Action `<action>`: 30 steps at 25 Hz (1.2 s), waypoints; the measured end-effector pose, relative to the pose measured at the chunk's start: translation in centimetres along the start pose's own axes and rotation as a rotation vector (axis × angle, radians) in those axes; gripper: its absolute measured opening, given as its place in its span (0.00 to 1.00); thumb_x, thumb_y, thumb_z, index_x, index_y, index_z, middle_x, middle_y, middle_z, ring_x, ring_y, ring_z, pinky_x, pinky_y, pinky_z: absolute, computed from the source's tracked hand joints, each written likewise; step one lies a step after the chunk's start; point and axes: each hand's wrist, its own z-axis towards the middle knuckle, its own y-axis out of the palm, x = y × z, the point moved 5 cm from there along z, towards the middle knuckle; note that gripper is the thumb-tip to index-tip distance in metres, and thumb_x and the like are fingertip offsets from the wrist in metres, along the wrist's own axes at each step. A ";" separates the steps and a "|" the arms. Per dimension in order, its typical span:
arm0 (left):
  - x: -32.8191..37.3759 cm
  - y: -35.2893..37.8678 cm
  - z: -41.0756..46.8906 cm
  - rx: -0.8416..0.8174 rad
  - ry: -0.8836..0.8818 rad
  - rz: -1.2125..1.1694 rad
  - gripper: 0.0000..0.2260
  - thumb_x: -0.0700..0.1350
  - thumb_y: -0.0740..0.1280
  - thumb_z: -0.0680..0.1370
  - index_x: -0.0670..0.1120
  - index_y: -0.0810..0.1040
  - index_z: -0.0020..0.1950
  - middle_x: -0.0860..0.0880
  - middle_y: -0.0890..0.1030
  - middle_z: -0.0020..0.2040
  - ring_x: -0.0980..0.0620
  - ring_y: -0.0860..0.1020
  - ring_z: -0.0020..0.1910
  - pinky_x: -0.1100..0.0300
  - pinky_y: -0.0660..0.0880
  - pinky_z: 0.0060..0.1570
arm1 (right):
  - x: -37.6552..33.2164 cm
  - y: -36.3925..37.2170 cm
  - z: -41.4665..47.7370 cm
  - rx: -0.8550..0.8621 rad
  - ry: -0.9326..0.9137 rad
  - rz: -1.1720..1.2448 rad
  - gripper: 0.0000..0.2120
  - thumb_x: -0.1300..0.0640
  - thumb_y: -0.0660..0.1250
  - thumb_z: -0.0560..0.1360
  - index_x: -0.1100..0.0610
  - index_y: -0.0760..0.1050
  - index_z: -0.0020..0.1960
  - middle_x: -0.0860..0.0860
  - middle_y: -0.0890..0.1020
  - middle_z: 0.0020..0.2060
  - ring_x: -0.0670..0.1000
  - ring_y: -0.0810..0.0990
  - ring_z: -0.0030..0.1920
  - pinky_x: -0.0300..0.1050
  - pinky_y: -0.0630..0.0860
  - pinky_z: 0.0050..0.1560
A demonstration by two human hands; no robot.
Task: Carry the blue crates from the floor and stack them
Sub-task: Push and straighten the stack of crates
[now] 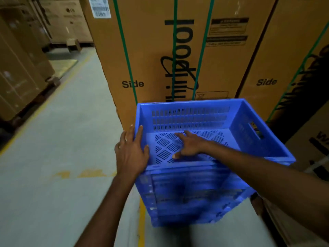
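The grey floor [53, 139] lies under both hands. A stack of blue crates [187, 193] stands on it, right below the left hand [130, 154] and the right hand [188, 145]. Past the hands, tall brown boxes [151, 50] stand just behind the stack. A yellow line [141, 220] runs under the left arm. Worn yellow marks [85, 173] show left of the left hand.
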 end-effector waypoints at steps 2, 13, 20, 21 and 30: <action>-0.7 1.9 2.0 -0.150 -0.018 -0.166 0.38 0.48 0.66 0.81 0.55 0.47 0.84 0.49 0.50 0.84 0.38 0.70 0.72 0.45 0.75 0.59 | -0.3 2.1 5.3 -0.130 -0.023 -0.125 0.64 0.26 0.74 0.63 0.37 0.30 0.80 0.56 0.31 0.80 0.69 0.36 0.79 0.73 0.49 0.76; -1.5 3.0 2.7 -0.137 -0.061 -0.221 0.44 0.34 0.61 0.76 0.60 0.43 0.83 0.54 0.52 0.83 0.39 0.80 0.52 0.56 0.68 0.36 | 2.0 5.4 10.2 -0.248 -0.019 -0.203 0.67 0.16 0.67 0.53 0.31 0.25 0.74 0.51 0.18 0.71 0.64 0.20 0.73 0.77 0.31 0.70; -0.5 -0.5 1.1 -0.046 -0.084 -0.235 0.31 0.48 0.65 0.81 0.51 0.58 0.82 0.49 0.60 0.81 0.37 0.76 0.65 0.45 0.76 0.53 | -3.1 -1.9 0.5 -0.052 0.000 -0.055 0.41 0.21 0.58 0.71 0.49 0.72 0.72 0.54 0.72 0.75 0.58 0.72 0.71 0.57 0.69 0.71; -0.4 -1.2 0.7 0.033 -0.080 -0.219 0.27 0.51 0.64 0.81 0.48 0.64 0.80 0.48 0.63 0.80 0.38 0.76 0.65 0.45 0.75 0.55 | -2.4 -2.6 -2.3 0.103 0.043 0.028 0.41 0.21 0.55 0.72 0.47 0.71 0.73 0.53 0.74 0.73 0.59 0.73 0.71 0.60 0.68 0.71; 0.9 0.0 -3.9 -0.177 -0.074 -0.132 0.39 0.71 0.55 0.79 0.44 0.64 0.80 0.48 0.48 0.84 0.40 0.60 0.79 0.42 0.65 0.71 | 5.7 2.5 -15.0 0.642 0.221 0.141 0.36 0.22 0.47 0.75 0.43 0.77 0.64 0.50 0.73 0.66 0.58 0.65 0.71 0.65 0.57 0.69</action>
